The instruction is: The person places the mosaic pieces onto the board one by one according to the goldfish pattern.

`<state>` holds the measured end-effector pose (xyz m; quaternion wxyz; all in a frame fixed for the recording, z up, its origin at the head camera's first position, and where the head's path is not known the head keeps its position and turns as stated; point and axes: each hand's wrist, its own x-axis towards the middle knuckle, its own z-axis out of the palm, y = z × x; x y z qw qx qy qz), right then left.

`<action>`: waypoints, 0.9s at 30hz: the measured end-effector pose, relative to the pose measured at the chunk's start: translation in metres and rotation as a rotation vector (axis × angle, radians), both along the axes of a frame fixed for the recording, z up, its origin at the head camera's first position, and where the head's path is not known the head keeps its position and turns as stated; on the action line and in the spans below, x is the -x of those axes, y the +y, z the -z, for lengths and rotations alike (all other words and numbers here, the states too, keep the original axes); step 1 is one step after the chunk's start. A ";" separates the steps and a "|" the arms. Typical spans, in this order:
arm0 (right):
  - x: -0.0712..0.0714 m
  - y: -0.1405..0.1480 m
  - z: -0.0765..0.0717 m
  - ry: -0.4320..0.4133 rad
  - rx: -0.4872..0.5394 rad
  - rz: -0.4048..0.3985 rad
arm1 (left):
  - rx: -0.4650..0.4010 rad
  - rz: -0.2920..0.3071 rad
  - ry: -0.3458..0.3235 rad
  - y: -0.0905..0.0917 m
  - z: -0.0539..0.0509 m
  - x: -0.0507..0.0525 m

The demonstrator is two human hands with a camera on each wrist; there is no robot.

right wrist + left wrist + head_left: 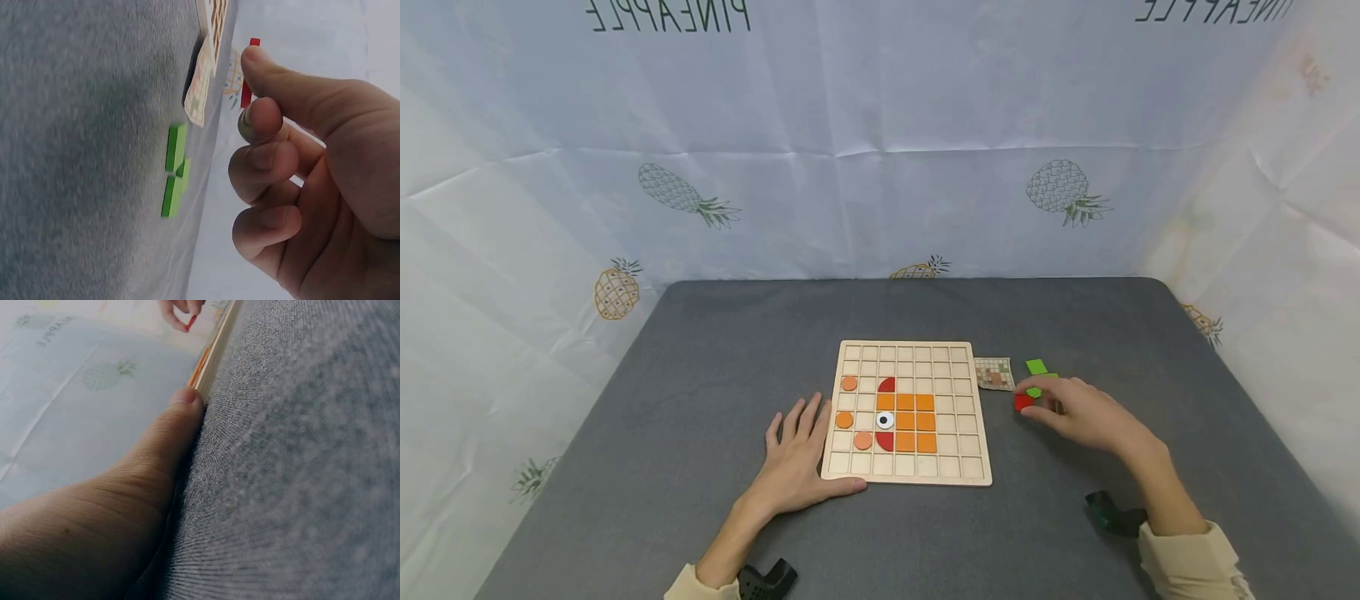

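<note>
My right hand [1086, 414] pinches a small red tile [246, 97] between thumb and fingers, lifted off the table in the right wrist view. Just under and beyond this hand lie several green tiles [175, 148]. At the board's left side, my left hand [797, 462] lies with fingers spread and its thumb against the near left corner of the wooden grid board [966, 468]. On that board sit orange square tiles [915, 422], two red rounded pieces [886, 442], a white eye piece [885, 420] and orange discs [862, 440].
A small printed pattern card [995, 373] touches the board's right edge. Everything lies on a grey cloth-covered table [760, 350]. Behind it hangs a pale curtain [880, 217] with pineapple prints. Dark devices [1116, 515] are worn at both wrists.
</note>
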<state>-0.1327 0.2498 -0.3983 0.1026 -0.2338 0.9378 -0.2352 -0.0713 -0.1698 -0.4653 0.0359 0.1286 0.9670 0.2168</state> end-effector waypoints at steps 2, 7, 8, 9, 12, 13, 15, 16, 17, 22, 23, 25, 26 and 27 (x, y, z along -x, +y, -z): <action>-0.001 -0.003 0.000 0.005 0.004 -0.013 | 0.003 0.000 -0.004 0.000 0.000 0.001; -0.002 -0.013 0.001 0.006 0.002 -0.036 | 0.009 -0.001 -0.013 -0.001 0.000 0.001; -0.003 -0.015 0.001 0.000 0.000 -0.040 | 0.010 -0.001 -0.017 -0.001 0.000 0.001; -0.003 -0.017 0.001 -0.004 -0.002 -0.042 | 0.010 -0.001 -0.020 -0.001 0.000 0.001; -0.004 -0.023 0.000 -0.014 -0.002 -0.055 | 0.012 -0.001 -0.027 0.000 0.000 0.001; -0.004 -0.025 0.000 -0.016 0.001 -0.063 | 0.012 -0.001 -0.029 0.000 0.000 0.001; -0.005 -0.029 0.000 -0.010 0.009 -0.089 | 0.013 0.000 -0.034 0.000 0.000 0.001; -0.005 -0.031 0.001 -0.008 0.015 -0.103 | 0.014 0.001 -0.036 0.000 -0.001 0.001; -0.005 -0.033 0.001 -0.007 0.023 -0.118 | 0.014 0.002 -0.041 0.000 0.000 0.001; -0.007 -0.045 0.001 -0.015 0.045 -0.187 | 0.015 0.002 -0.037 0.000 0.000 0.002; -0.007 -0.047 0.001 -0.018 0.045 -0.196 | 0.015 0.001 -0.034 0.000 0.000 0.002; -0.008 -0.052 0.002 -0.024 0.038 -0.212 | 0.017 -0.001 -0.030 0.000 0.000 0.002; -0.008 -0.055 0.002 -0.028 0.033 -0.217 | 0.016 -0.003 -0.027 0.000 0.000 0.002; -0.008 -0.057 0.003 -0.035 0.029 -0.220 | 0.018 -0.004 -0.029 0.000 0.000 0.001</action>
